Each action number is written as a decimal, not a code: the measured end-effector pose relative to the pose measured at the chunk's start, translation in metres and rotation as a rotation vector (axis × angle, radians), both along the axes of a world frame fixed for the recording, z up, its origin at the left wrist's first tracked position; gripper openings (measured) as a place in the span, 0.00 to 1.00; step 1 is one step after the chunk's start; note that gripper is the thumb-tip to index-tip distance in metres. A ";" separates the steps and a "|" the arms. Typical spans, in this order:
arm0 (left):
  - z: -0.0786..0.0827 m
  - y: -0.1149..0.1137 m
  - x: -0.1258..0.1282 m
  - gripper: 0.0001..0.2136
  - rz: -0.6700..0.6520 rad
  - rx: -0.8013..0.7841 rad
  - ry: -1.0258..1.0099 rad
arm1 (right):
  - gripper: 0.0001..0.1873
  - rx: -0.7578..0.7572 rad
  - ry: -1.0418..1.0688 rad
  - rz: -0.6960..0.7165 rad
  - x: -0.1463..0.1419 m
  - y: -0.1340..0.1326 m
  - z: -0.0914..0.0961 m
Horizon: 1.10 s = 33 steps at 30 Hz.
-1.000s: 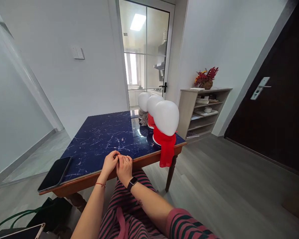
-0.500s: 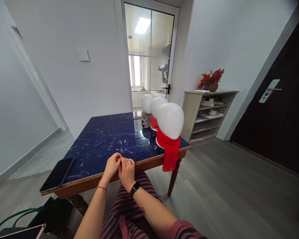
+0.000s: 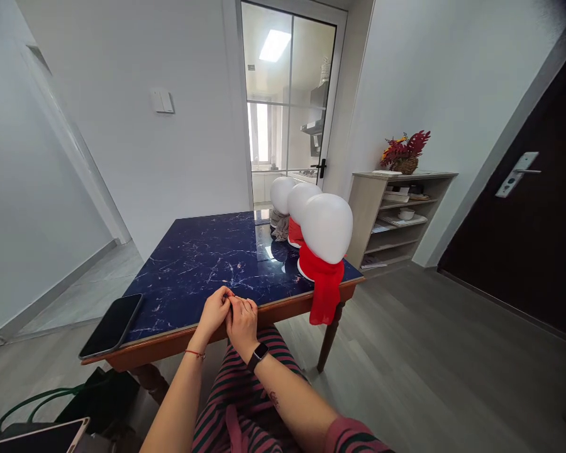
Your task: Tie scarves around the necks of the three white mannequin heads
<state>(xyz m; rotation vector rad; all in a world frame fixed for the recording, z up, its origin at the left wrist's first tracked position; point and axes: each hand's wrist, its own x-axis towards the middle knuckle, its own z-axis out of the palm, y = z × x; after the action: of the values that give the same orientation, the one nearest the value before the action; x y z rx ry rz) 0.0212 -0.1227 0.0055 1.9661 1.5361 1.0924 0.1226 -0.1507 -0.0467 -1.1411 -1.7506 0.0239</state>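
Observation:
My left hand (image 3: 216, 311) and my right hand (image 3: 243, 321) meet at the front edge of the blue marbled table (image 3: 202, 251). Both are closed, the fingers curled and pressed against each other; whatever they may hold is hidden. To their right stands a white balloon (image 3: 327, 228) with a red cloth (image 3: 327, 292) round its base, one end hanging over the table edge. Behind it a second white balloon (image 3: 302, 200) rests on red cloth, and a third white balloon (image 3: 281, 192) sits on grey cloth (image 3: 279, 226).
A dark-screened phone (image 3: 110, 327) lies at the table's left corner. On the floor below is a dark green bag (image 3: 94, 396), near another device (image 3: 51, 437). Beyond the balloons stand a shelf unit (image 3: 372, 207) with a flower basket (image 3: 405, 163) and a glass door (image 3: 287, 94).
The whole view has shifted slightly, so things appear a little further right. My hands stay together in the same pose, and the balloons have not moved on the table.

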 end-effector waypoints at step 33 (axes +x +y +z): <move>-0.001 0.001 0.000 0.07 -0.014 -0.004 -0.021 | 0.11 0.002 -0.018 -0.008 0.001 0.000 -0.002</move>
<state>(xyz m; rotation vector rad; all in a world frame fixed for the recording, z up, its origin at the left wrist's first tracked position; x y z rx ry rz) 0.0207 -0.1218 0.0044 1.9541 1.5098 1.1002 0.1235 -0.1504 -0.0488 -1.1500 -1.7613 0.0070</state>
